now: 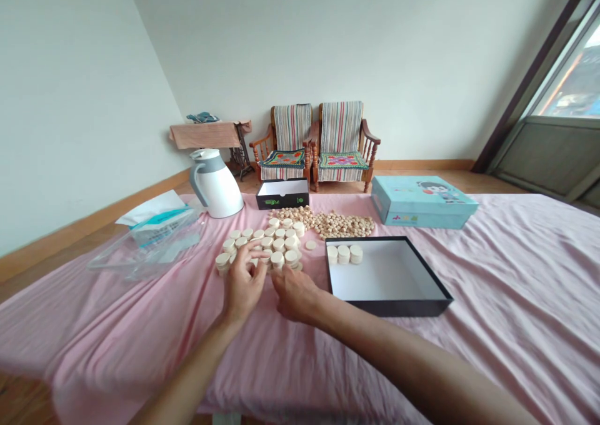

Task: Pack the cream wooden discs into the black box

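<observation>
Several stacks of pale round wooden discs (278, 245) stand close together in the middle of the table. At their front left edge is my left hand (244, 280), its fingers bent and apart over the nearest stacks; no disc shows clearly in its grasp. My right hand (296, 292) is beside it at the front of the stacks, closed, with its fingertips hidden behind the knuckles. Whatever it pinches cannot be made out. A single disc (310, 245) lies flat to the right. Three short disc stacks (344, 254) stand in the back left corner of a shallow black-rimmed box lid (391, 303).
Small wooden pieces (342, 224) lie heaped behind the discs. Beyond them is a black box (283, 194). A white-grey jug (220, 187) and a clear plastic container (135, 250) stand left; a light blue box (422, 201) sits back right. Pink cloth (281, 362) covers the table.
</observation>
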Demonstrator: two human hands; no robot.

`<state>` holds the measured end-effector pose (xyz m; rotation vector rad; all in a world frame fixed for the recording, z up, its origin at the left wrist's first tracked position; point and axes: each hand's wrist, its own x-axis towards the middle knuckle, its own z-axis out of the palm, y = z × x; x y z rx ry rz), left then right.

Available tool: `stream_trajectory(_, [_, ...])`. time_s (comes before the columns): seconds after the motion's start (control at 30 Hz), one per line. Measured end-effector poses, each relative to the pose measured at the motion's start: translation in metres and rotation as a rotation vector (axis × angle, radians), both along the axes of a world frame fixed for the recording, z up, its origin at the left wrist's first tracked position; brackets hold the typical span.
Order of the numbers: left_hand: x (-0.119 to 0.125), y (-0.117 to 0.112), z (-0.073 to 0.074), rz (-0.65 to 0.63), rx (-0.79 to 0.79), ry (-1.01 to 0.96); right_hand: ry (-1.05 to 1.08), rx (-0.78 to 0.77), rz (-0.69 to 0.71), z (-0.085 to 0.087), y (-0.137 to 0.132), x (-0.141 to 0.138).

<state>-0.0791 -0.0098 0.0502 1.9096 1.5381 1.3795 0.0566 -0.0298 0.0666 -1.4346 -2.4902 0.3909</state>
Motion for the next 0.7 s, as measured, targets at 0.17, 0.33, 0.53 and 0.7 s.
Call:
stream_trajectory(0.17, [0.022,0.006,0.012,-0.074,0.045,-0.122,0.059,0.122,-0.026,0.040,-0.002,0.067])
stream_trajectory(0.33, [0.053,-0.006,0.001,-0.435,-0.051,0.072,-0.165,0.059,-0.170,0.049,0.011,0.157])
stream_trajectory(0.53, [0.073,-0.022,-0.018,-0.749,0.074,0.364,-0.327,-0.064,-0.249,0.005,0.022,0.197])
stream_trajectory(0.7, [0.072,-0.017,-0.031,-0.750,0.152,0.465,-0.320,-0.082,-0.251,-0.017,0.026,0.190])
